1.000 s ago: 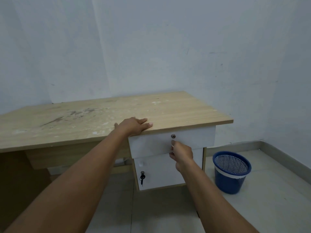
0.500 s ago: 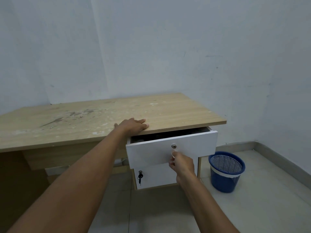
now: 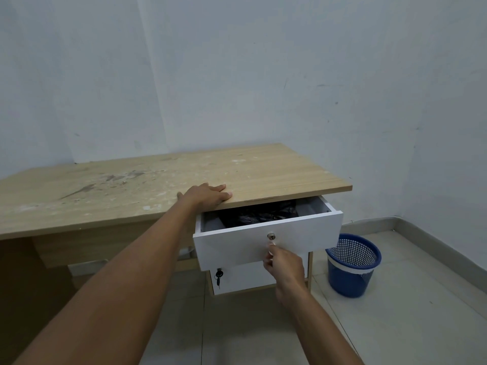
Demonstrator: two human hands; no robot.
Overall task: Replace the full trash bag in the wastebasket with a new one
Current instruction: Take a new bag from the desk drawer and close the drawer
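Left hand (image 3: 205, 196) lies flat, fingers straight, on the front edge of the desk (image 3: 263, 169). Right hand (image 3: 286, 262), fingers curled, pinches the key (image 3: 271, 243) hanging from the lock (image 3: 271, 236) of the white drawer (image 3: 237, 243), which stands partly open with crumpled black bags (image 3: 259, 216) inside. The blue wastebasket (image 3: 351, 272) stands on the floor (image 3: 408, 312), just right of the desk

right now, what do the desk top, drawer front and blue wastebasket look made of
Desk top: probably wood-grain laminate board, matte, with even, printed-looking grain and pale scuffs. Drawer front: apparently white laminated board, smooth and flat, with a metal lock. Blue wastebasket: moulded plastic, slightly glossy, with a mesh upper wall.
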